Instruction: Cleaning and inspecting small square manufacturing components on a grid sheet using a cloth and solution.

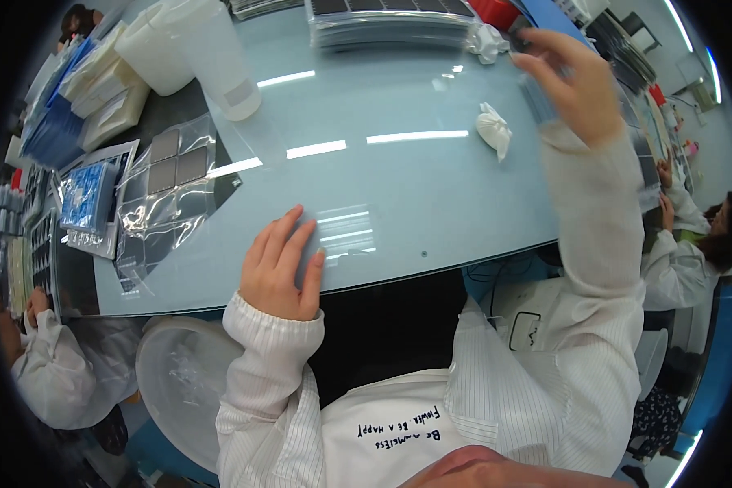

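Observation:
My left hand (281,272) lies on the glass-topped table (358,195) near its front edge. Its fingers are stretched out, with nothing in them. At the far right, my right hand (573,85) is raised, slightly smeared by motion. Thumb and fingers are curved and apart, and nothing shows between them. Close to its fingertips sits a crumpled white tissue (486,42). A small white cloth bundle (494,132) with a twisted end lies on the glass to the left of my right wrist. Clear plastic trays (537,102) are partly hidden behind that hand.
A stack of trays (390,32) with dark squares stands at the far edge. Left are a translucent bottle (211,61), a clear sheet with dark square pieces (167,183) and a blue-topped pack (88,195). A round white bin (159,362) stands below the front edge. Other people sit at both sides.

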{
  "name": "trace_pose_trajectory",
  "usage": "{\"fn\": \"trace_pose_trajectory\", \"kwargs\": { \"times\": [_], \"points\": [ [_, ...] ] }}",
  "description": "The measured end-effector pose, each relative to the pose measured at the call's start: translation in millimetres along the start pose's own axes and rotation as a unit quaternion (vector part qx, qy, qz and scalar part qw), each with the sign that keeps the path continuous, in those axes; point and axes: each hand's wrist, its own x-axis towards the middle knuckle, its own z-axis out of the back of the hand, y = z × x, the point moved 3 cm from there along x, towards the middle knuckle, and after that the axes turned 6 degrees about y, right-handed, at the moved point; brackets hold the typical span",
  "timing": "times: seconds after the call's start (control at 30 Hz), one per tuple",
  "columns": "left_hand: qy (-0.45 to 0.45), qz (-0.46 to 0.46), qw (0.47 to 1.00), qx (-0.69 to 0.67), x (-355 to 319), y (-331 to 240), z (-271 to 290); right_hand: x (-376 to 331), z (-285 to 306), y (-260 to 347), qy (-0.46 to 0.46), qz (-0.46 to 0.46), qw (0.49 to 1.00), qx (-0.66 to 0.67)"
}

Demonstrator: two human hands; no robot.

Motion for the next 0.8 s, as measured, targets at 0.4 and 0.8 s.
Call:
{"fn": "trace_pose_trajectory", "kwargs": {
  "times": [0.4,0.8],
  "points": [
    [-0.001,-0.026,0.999,-0.031,-1.3,4.0,-0.3,139.0,-171.6,-0.5,0.107,0.065,0.989,-0.079],
    [-0.066,0.083,0.931,-0.349,-6.7,18.4,-1.7,-13.5,-41.3,69.8,-0.028,0.369,0.929,-0.025]
  ]
}}
